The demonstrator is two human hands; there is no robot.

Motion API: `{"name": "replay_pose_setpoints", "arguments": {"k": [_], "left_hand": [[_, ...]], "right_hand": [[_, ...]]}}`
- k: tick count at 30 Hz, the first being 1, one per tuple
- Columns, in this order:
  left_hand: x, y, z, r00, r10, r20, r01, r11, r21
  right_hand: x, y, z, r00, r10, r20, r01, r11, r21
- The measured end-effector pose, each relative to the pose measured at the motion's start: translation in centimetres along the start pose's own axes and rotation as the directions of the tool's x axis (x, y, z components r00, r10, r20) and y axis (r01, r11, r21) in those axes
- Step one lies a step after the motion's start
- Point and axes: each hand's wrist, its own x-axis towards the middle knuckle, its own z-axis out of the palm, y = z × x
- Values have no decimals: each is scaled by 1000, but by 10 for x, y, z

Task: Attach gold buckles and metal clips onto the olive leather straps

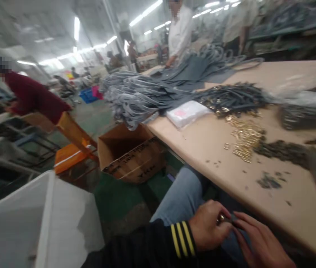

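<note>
At the lower right, above my lap, my left hand point(209, 225) is closed on a dark strap piece point(232, 219) with a gold metal ring point(221, 217). My right hand point(261, 238) pinches the other side of the same strap piece, its fingertips close to the left ones. Most of the piece is hidden by the fingers. On the table beyond lie a heap of gold buckles point(244, 139), a pile of dark straps with gold fittings point(230, 97) and small dark bits point(269, 180).
The table edge point(191, 156) runs beside my legs. An open cardboard box point(132, 160), an orange chair point(71, 156) and a white bin point(74, 212) stand left. Grey strapped pieces point(147, 89) and a white packet point(187, 113) lie on the table. Other people are behind.
</note>
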Motion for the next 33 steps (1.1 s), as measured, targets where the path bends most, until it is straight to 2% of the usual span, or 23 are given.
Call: {"name": "replay_pose_setpoints", "arguments": {"k": [2, 4, 7, 10, 13, 17, 20, 24, 27, 33], "left_hand": [[2, -1, 3, 1000, 12, 26, -11, 999, -36], [1, -2, 8, 999, 18, 48, -15, 998, -60], [-2, -2, 14, 996, 28, 83, -24, 999, -48], [-2, -3, 18, 990, 73, 119, -74, 997, 7], [-2, -5, 18, 979, 135, 156, -145, 988, 56], [-4, -9, 17, 955, 202, 218, -222, 972, 74], [-4, -10, 15, 939, 241, 244, -268, 960, 84], [0, -9, 11, 926, 275, 259, -306, 948, 86], [5, -9, 9, 924, 278, 263, -302, 952, 54], [18, -9, 9, 945, 165, 282, -168, 986, -11]], "right_hand": [[-4, -9, -7, 997, 67, -24, -69, 988, -135], [-3, -18, -9, 992, 123, -31, -127, 974, -187], [-3, -26, -12, 978, 208, -14, -207, 962, -177], [-9, -26, -13, 950, 307, 50, -303, 950, -77], [-12, -23, -12, 896, 419, 147, -430, 902, 50], [-7, -20, -14, 803, 524, 284, -582, 793, 182], [0, -20, -17, 746, 567, 349, -654, 722, 226], [8, -22, -17, 648, 622, 440, -755, 601, 261], [11, -24, -12, 603, 676, 423, -795, 556, 245], [17, -26, -11, 568, 738, 365, -819, 551, 160]]}}
